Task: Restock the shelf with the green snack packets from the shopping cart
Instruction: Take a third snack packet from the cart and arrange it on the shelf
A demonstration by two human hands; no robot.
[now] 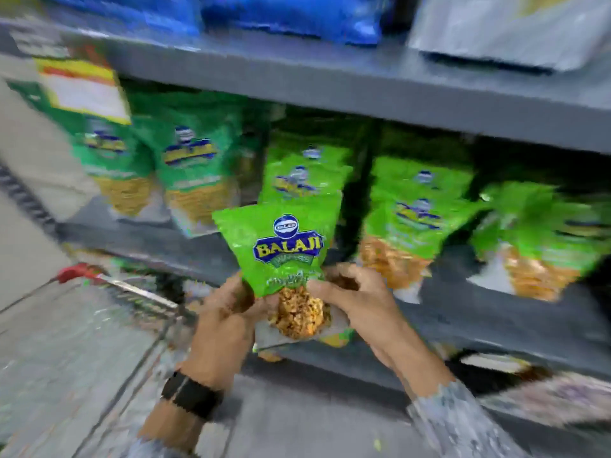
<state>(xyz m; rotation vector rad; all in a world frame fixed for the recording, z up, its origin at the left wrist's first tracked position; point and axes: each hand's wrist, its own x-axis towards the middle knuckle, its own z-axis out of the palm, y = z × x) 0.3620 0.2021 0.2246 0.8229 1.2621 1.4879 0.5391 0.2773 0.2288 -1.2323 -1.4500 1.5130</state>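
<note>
Against the grey shelving unit (363, 90), which fills most of the view w/ three boards visible, head cam looks fwd and down; much of the frame is motion-blurred. Top board carries blue bags (291, 14) and a grey pouch (509, 31) at right. Middle board (463, 312) holds rows of green packets standing upright: darker green ones (188, 166) at left, lighter green ones (416, 219) centre and right, w/ a dark gap between two of the light-green stacks. Yellow-and-white shelf tag (82, 87) hangs at upper left, partly covering one dark-green packet. Shopping cart (132, 292) sits lower left beside the shelving, wire rim and red handle end showing; contents too blurred to tell. Green snack packet (281, 246), sharp compared w/ everything else, is held upright in front of the middle board's edge, just below the light-green stack, logo facing cam, clear window at bottom showing brownish snack mix. Both hands grip its lower part: left hand (228, 312) closed on the bottom-left edge, thumb over the front; right hand (357, 295) closed on the bottom-right, fingers curled round the side. Black wristband (191, 395) on left wrist. Patterned grey sleeve (463, 424) covers right forearm. Lower board below the hands, items there blurred, can't ID.
</note>
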